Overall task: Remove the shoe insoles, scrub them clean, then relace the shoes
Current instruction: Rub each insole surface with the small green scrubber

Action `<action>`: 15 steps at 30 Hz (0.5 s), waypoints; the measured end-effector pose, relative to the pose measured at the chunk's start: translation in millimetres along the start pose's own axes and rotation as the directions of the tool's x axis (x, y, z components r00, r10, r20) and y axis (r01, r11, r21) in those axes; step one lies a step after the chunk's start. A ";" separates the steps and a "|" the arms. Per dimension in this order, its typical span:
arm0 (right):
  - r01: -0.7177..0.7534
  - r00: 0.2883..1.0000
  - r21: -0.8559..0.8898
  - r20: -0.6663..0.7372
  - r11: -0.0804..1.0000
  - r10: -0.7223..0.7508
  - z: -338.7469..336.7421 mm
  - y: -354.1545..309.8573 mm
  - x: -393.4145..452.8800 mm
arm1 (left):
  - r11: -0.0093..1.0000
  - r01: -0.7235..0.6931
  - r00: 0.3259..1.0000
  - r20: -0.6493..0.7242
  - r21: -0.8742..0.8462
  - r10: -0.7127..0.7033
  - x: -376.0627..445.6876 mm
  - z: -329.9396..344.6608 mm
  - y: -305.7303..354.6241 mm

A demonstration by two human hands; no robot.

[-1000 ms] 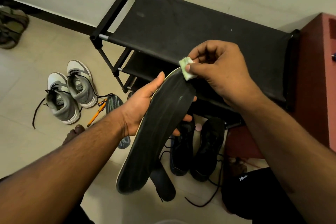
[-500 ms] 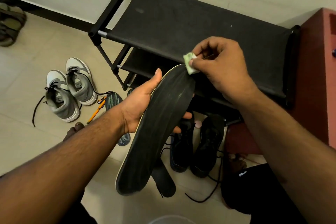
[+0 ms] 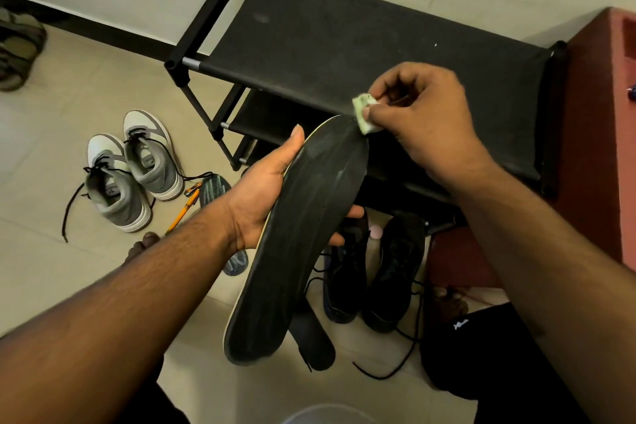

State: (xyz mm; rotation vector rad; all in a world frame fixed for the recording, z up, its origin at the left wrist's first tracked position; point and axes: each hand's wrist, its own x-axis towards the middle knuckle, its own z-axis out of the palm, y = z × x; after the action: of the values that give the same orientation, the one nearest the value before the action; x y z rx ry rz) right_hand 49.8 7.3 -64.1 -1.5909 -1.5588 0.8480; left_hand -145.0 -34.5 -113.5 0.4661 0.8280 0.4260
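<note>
Head view: scrubbing step. Left hand [image 3: 272, 196] gripping black insole [image 3: 303, 234] mid-air above black shoes [image 3: 371, 265]; right hand [image 3: 423, 117] pinching green scrub pad [image 3: 365, 113] at toe edge. Next, probably: stroking toward heel.

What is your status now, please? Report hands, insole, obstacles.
Left hand grips black insole at mid-length. Right hand pinches small sponge against insole's top edge. Nothing in the way.
</note>
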 end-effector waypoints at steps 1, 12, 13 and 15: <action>-0.001 1.000 0.006 -0.003 1.000 0.001 -0.4 0.2 -0.1 | 1.000 0.001 1.000 -0.002 -0.001 -0.001 -0.5 0.0 0.6; 0.166 0.873 0.002 0.464 0.986 -0.148 18.3 -22.3 -28.4 | 0.999 -0.018 1.000 0.016 -0.048 0.019 -1.3 1.8 1.4; 0.165 0.902 0.004 0.404 0.986 -0.153 13.7 -20.3 -23.6 | 0.998 -0.021 1.000 0.011 -0.051 0.021 -1.3 1.8 1.8; 0.151 0.964 0.016 0.217 0.988 -0.151 0.4 -13.9 -10.4 | 0.999 -0.022 1.000 -0.010 -0.048 0.022 -1.9 2.3 2.6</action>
State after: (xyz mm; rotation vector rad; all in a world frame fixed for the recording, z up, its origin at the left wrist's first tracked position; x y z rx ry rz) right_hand 42.0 -3.2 -52.7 -1.3952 -1.8087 0.9621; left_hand -144.9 -33.9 -109.6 0.4296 0.8202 0.4676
